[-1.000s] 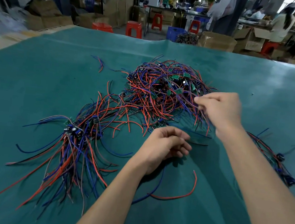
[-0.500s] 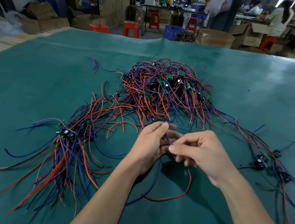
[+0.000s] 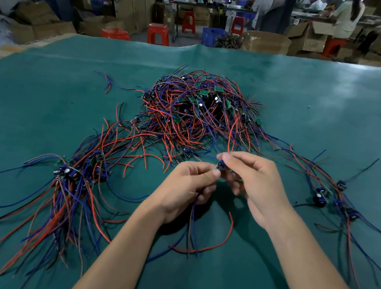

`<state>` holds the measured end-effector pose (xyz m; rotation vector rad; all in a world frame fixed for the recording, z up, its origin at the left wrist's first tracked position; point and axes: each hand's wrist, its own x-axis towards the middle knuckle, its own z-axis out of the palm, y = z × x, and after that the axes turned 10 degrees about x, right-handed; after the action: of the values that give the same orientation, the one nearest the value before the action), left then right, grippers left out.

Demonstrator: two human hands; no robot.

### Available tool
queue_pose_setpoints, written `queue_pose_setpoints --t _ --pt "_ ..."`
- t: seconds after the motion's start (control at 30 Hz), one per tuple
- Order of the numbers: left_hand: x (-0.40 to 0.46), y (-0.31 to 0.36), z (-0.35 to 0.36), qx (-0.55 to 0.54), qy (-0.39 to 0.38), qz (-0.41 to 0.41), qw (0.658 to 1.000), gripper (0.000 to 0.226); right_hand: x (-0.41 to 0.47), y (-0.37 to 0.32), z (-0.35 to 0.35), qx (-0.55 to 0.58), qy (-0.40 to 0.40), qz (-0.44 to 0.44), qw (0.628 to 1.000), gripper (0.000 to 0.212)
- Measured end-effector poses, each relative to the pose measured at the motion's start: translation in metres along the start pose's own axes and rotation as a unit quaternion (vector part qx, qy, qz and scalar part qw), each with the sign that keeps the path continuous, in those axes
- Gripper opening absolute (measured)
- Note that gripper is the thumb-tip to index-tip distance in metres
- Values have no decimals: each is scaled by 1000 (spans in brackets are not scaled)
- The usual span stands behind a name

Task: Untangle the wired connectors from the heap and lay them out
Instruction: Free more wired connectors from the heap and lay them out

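Red-and-blue-wired connector (image 3: pixel 220 165) pinched between left hand (image 3: pixel 188 187) and right hand (image 3: pixel 255 182), below the heap (image 3: pixel 198 112).

A teal mat (image 3: pixel 46 109) covers the desk. Beyond its far edge stand red stools (image 3: pixel 159 33), cardboard boxes (image 3: pixel 266 42) and a blue crate (image 3: pixel 211 35).

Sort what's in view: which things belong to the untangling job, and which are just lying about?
Job: heap; connector pinched by left hand and right hand; laid-out bunch; right bunch.

Lying about: red stools; boxes; blue crate.
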<state>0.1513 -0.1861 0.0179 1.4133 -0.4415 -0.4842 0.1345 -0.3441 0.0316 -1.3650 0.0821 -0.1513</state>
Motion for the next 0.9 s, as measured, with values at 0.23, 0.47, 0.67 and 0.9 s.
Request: queue_pose_setpoints --t 0.23,0.47,0.67,0.9 --pt "3 -4 -3 20 12 -4 1000 26 5 0 -8 -4 78 -45 996 13" --pt "3 -5 -4 58 -6 13 998 24 15 -4 -28 -84 188 -159 965 15" --pt "2 -6 -5 75 -31 15 997 23 22 -10 -54 -96 292 -201 930 16" --pt "4 -6 -7 30 20 15 999 24 23 -18 -71 46 428 -169 887 17"
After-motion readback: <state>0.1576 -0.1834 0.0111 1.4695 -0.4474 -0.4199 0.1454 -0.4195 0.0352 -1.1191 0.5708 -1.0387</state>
